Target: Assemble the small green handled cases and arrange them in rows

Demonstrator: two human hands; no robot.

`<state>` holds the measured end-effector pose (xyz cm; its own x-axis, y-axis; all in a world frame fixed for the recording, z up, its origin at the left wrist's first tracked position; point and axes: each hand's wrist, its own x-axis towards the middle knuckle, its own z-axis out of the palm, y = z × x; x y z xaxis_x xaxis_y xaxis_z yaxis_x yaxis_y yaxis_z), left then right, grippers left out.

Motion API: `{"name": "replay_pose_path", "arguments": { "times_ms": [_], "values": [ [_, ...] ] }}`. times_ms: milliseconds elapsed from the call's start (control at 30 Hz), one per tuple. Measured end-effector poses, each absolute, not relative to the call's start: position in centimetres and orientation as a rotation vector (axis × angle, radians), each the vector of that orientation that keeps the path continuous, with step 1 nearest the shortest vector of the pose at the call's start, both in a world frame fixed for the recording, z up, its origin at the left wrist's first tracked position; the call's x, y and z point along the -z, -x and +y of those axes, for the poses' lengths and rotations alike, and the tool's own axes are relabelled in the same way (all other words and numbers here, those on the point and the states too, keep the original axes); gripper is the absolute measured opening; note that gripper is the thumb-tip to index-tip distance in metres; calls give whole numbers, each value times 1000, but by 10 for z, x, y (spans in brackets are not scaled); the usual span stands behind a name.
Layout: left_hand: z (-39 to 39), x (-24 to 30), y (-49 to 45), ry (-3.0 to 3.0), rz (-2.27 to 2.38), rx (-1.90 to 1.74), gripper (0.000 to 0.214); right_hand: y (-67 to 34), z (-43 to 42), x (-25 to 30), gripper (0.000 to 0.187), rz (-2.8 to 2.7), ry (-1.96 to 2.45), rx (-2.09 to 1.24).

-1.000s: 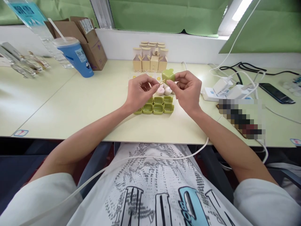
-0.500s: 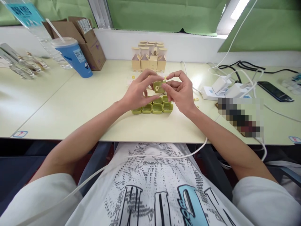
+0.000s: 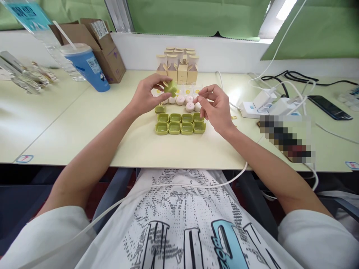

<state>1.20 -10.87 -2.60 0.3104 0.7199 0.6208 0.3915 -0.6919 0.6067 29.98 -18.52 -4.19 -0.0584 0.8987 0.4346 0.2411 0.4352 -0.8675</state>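
Observation:
Between the thumb and fingers of my left hand (image 3: 147, 94) is a small green lid-like piece (image 3: 170, 89), held tilted above the table. My right hand (image 3: 214, 108) hovers to the right with thumb and index finger curled close together; whether something tiny sits between them I cannot make out. Below both hands stand several open green square cups (image 3: 175, 127) in two rows. Another green piece (image 3: 160, 109) lies behind their left end. Several round whitish-pink pieces (image 3: 190, 107) rest behind the cups, partly hidden by my right hand.
Small cream cartons (image 3: 182, 74) stand at the back against the wall. To the left are a blue drink cup (image 3: 89, 69), a cardboard box (image 3: 112, 61) and glass bottles (image 3: 30, 80). A power strip (image 3: 251, 110) with cables and a black phone (image 3: 328, 107) are on the right.
My hands have parted. The left one has moved left and slightly up with the green piece, while the right has let go of it, uncovering the cups and round pieces.

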Motion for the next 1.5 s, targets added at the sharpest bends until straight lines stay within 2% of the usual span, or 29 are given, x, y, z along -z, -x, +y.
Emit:
{"name": "replay_pose_path", "arguments": {
  "times_ms": [267,667,833,1067,1200,1367,1500],
  "values": [
    [-105,43,-9,-2560,1017,-948,63,-302,-184,41,25,-1581,1039,-688],
    [-103,46,-18,-2809,1293,-686,49,-301,-186,39,32,-1569,1029,-685],
    [-101,46,-17,-2762,1427,-594,45,-297,-190,37,21,-1588,1001,-691],
    [-90,23,18,-2602,1520,-778,28,-313,-182,34,14,-1684,1211,-344],
    [-88,24,35,-2498,1435,-717,33,-332,-176,24,27,-1787,1562,-206],
    [-90,38,25,-2373,1308,-800,39,-333,-184,11,27,-1876,1754,-603],
    [-89,45,19,-2307,1320,-932,33,-328,-185,14,29,-1896,1707,-729]
  ]
}}
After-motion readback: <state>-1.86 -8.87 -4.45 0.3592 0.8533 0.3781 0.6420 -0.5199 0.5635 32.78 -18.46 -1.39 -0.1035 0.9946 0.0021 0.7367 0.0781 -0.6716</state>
